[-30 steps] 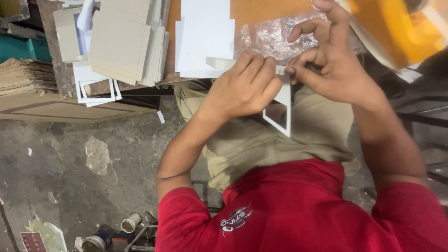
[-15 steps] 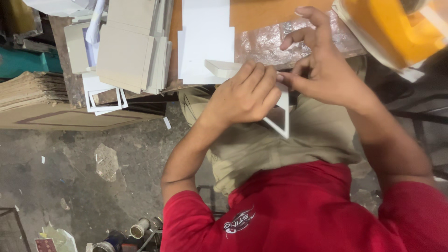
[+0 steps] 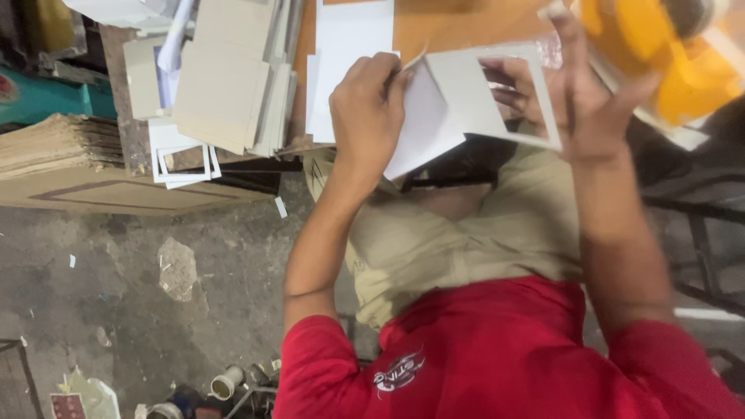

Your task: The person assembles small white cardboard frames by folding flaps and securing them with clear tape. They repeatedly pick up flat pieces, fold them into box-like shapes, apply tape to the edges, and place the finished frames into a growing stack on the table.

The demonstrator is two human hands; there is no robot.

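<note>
A: Where's the frame [image 3: 497,97]?

B: Up over the lap, at the table [image 3: 434,23] edge. The right hand [image 3: 597,101] has its grip clamped on the frame's far side, fingers showing through the window, likely to steady it.

A: And the left hand [image 3: 369,109]?

B: Its grip is pinched together on the white sheet [image 3: 423,128] at the frame's near edge, seemingly so the two can be worked apart or together. Cut boards [image 3: 225,77] are stacked within reach.

Dim, warm indoor light; the right hand [image 3: 597,101] and yellow object [image 3: 660,54] are motion-blurred, the floor [image 3: 140,295] in shadow.
</note>
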